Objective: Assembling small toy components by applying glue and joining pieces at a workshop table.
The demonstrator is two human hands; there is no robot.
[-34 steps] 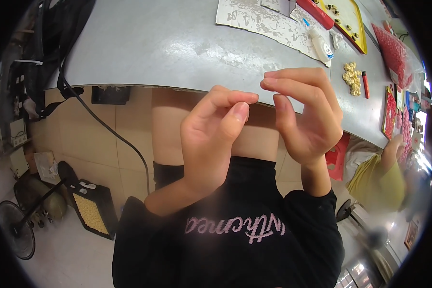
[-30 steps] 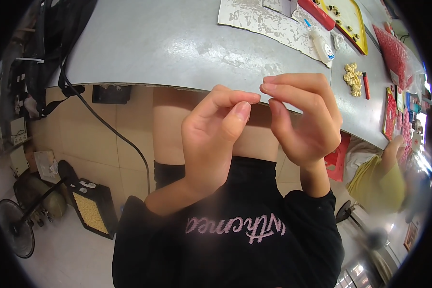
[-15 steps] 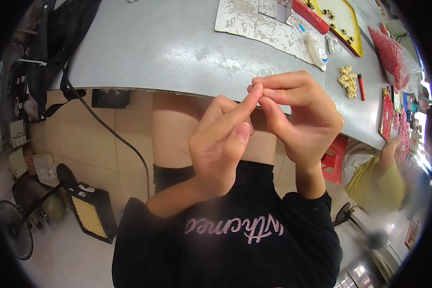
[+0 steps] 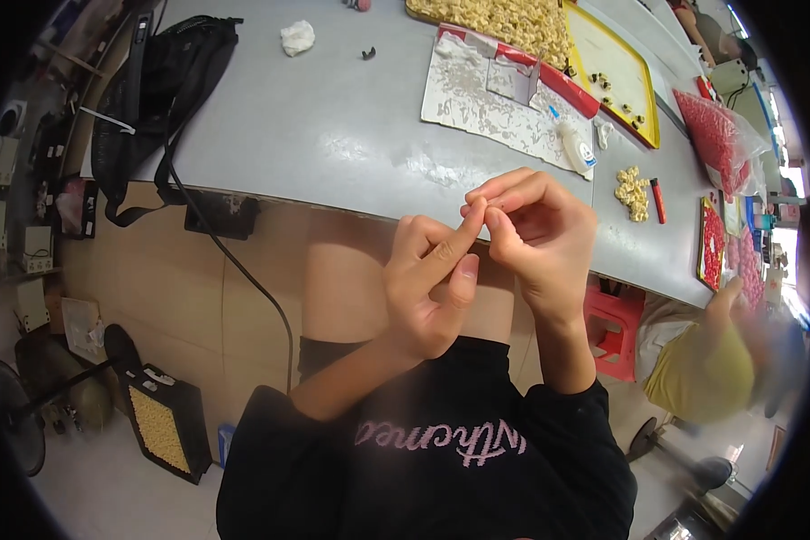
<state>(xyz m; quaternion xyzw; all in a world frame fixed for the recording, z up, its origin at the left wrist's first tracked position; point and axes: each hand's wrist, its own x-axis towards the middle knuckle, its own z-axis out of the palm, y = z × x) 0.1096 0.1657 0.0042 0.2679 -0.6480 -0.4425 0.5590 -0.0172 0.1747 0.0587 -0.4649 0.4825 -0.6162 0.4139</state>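
Observation:
Over the near edge of the table, my two hands meet at the fingertips. My left hand (image 4: pixel 427 292) has its index finger stretched up to the other hand; its thumb stands apart and the remaining fingers curl loosely. With thumb and fingers pinched together, my right hand (image 4: pixel 549 247) touches the tip of that index finger. Whatever lies in the pinch is too small or hidden. Beyond the hands, a white glue bottle (image 4: pixel 578 148) with a blue tip lies on a glue-stained board (image 4: pixel 459 94). Right of them sit a small heap of cream-coloured pieces (image 4: pixel 633 193) and a red pen-like stick (image 4: pixel 659 201).
At the back are a tray of cream pieces (image 4: pixel 504 22) and a yellow-rimmed tray (image 4: pixel 655 108) with several black-and-cream pieces. A bag of red beads (image 4: pixel 711 135) lies far right. A black bag (image 4: pixel 144 99) occupies the left end. Someone in yellow (image 4: pixel 702 373) sits at right.
The whole view has shifted, showing more of the table's far side. My hands keep nearly the same pose, fingertips still together, and my right hand appears slightly farther left.

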